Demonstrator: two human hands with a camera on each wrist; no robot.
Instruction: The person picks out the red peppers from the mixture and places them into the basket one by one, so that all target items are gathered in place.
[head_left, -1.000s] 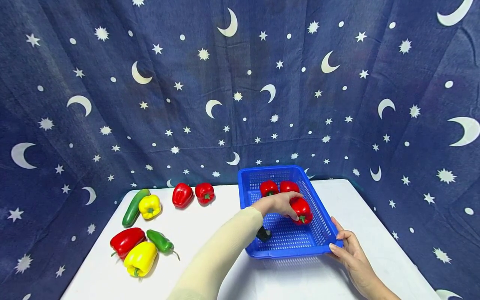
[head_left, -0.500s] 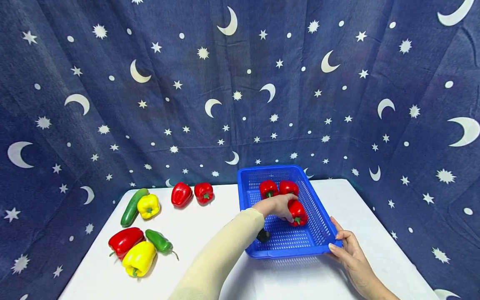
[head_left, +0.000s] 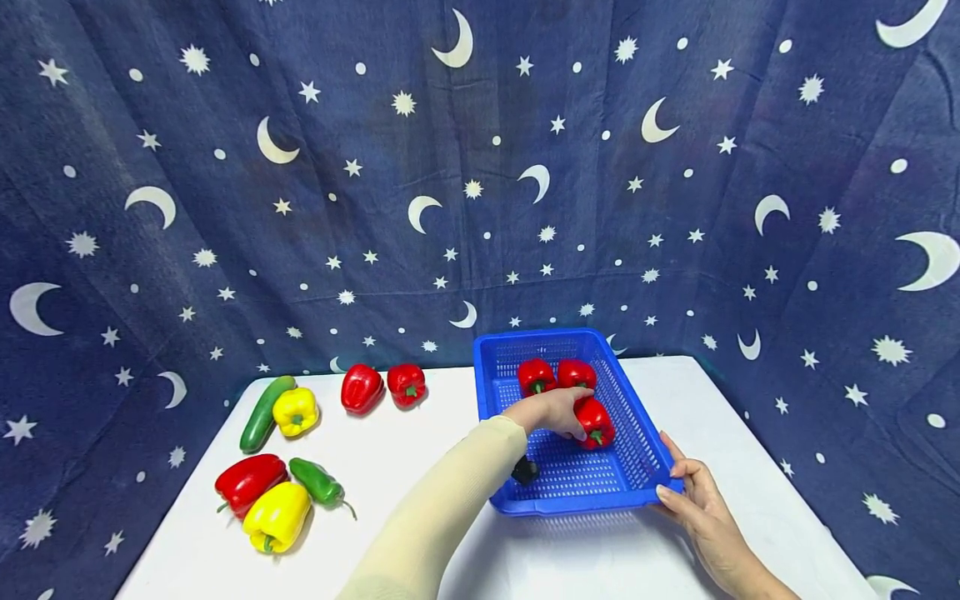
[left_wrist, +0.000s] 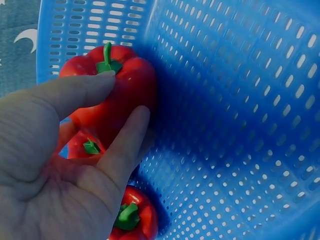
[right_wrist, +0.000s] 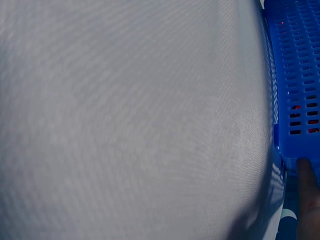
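Left hand (head_left: 558,412) grips a glossy, lobed red pepper (head_left: 599,418) inside the perforated blue plastic basket (head_left: 577,503). Right hand (head_left: 703,502) grips its near-right corner. Yellow peppers (head_left: 277,517), at left, appear only in the head view.

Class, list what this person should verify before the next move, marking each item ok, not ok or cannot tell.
1. Right hand on the blue plastic basket: ok, gripping its near right corner.
2. Left hand free: not ok, it holds a red bell pepper.
3. That pepper inside the basket: ok.
4. Its underside touching the basket floor: cannot tell, hidden.
5. Bare floor available: ok, toward the near side.
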